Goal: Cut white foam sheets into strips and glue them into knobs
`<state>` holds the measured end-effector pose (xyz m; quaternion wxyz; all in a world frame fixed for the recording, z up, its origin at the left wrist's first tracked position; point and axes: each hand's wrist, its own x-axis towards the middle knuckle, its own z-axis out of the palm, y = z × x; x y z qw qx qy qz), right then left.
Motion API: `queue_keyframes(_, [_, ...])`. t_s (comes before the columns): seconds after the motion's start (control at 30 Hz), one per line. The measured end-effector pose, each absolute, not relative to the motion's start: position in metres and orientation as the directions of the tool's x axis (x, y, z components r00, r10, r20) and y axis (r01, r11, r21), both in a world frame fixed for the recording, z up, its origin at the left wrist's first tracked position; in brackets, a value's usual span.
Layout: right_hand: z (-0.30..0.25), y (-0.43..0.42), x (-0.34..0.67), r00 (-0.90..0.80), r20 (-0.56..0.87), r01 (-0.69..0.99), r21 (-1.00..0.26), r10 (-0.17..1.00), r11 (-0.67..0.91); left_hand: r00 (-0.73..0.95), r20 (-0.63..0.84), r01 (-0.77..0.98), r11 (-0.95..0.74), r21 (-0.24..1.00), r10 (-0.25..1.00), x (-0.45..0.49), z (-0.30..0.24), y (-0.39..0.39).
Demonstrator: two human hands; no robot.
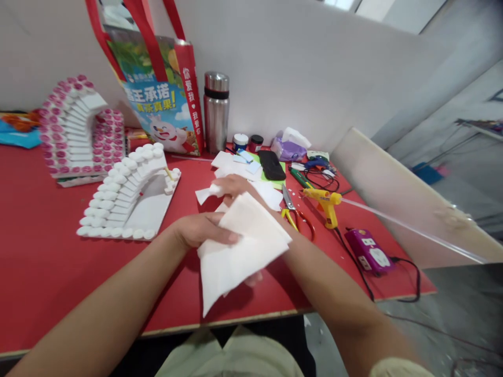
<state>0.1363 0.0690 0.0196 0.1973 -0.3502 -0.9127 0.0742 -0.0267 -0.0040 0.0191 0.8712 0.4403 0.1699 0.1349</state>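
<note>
My left hand [208,230] grips folded white tissue sheets [245,248], thumb on top and fingers beneath. The sheets hang over the front part of the table. Beyond them, my right hand [237,184] is partly hidden by the tissue, its fingers curled at a small white wad [215,190]. More loose white sheets [228,163] lie just past that hand. To the left rests a white board model [147,209] with a curved stair and round white pads along its edge.
Scissors [291,212], a yellow glue gun [324,201] and a purple power adapter [369,251] with cables lie to the right. Behind stand a steel flask [217,112], a printed bag [165,99], a purple tissue pack [288,149] and a pink-trimmed stair model [80,128].
</note>
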Motion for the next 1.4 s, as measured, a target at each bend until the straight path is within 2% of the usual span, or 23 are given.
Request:
queue_keyframes(0.07, [0.043, 0.07, 0.159, -0.567, 0.47, 0.603, -0.323, 0.677, 0.729, 0.928, -0.076, -0.193, 0.647, 0.738, 0.364, -0.038, 0.019, -0.001])
queue_keyframes(0.13, [0.068, 0.07, 0.183, -0.485, 0.578, 0.64, -0.278, 0.657, 0.717, 0.913, 0.028, -0.318, 0.667, 0.674, 0.407, -0.05, 0.019, 0.003])
queue_keyframes(0.17, [0.078, 0.071, 0.193, -0.47, 0.595, 0.663, -0.249, 0.652, 0.706, 0.891, 0.054, -0.369, 0.65, 0.665, 0.451, -0.055, 0.019, 0.006])
queue_keyframes(0.27, [0.088, 0.079, 0.211, -0.486, 0.563, 0.717, -0.181, 0.668, 0.673, 0.722, 0.089, -0.574, 0.521, 0.632, 0.687, -0.064, 0.019, 0.014])
queue_keyframes(0.37, [0.071, 0.087, 0.212, -0.529, 0.437, 0.757, -0.143, 0.727, 0.638, 0.585, -0.027, -0.629, 0.475, 0.616, 0.81, -0.062, 0.017, 0.023])
queue_keyframes(0.5, [0.041, 0.082, 0.204, -0.576, 0.27, 0.752, -0.197, 0.772, 0.629, 0.546, -0.192, -0.592, 0.539, 0.599, 0.815, -0.049, 0.009, 0.035])
queue_keyframes(0.57, [0.037, 0.073, 0.204, -0.55, 0.313, 0.741, -0.247, 0.775, 0.625, 0.537, -0.24, -0.587, 0.563, 0.582, 0.809, -0.043, 0.006, 0.039])
queue_keyframes(0.63, [0.04, 0.064, 0.208, -0.472, 0.425, 0.726, -0.31, 0.772, 0.615, 0.51, -0.256, -0.596, 0.552, 0.583, 0.821, -0.039, 0.005, 0.04])
queue_keyframes(0.73, [0.045, 0.054, 0.216, -0.259, 0.591, 0.702, -0.428, 0.764, 0.57, 0.465, -0.274, -0.6, 0.527, 0.602, 0.842, -0.037, 0.007, 0.038])
queue_keyframes(0.83, [0.039, 0.052, 0.226, -0.11, 0.657, 0.703, -0.48, 0.746, 0.525, 0.46, -0.307, -0.582, 0.544, 0.604, 0.833, -0.035, 0.009, 0.036])
queue_keyframes(0.97, [0.023, 0.056, 0.237, -0.125, 0.651, 0.717, -0.462, 0.749, 0.522, 0.437, -0.323, -0.568, 0.536, 0.625, 0.839, -0.033, 0.005, 0.036])
queue_keyframes(1.07, [0.017, 0.059, 0.236, -0.14, 0.671, 0.695, -0.457, 0.729, 0.554, 0.404, -0.304, -0.534, 0.492, 0.688, 0.863, -0.03, 0.0, 0.035])
queue_keyframes(1.23, [0.009, 0.061, 0.223, -0.438, 0.613, 0.645, -0.296, 0.658, 0.705, 0.38, -0.248, -0.466, 0.417, 0.78, 0.891, -0.028, -0.005, 0.034])
queue_keyframes(1.4, [0.006, 0.06, 0.219, -0.508, 0.501, 0.677, -0.271, 0.701, 0.684, 0.365, -0.238, -0.459, 0.396, 0.795, 0.9, -0.032, -0.007, 0.035])
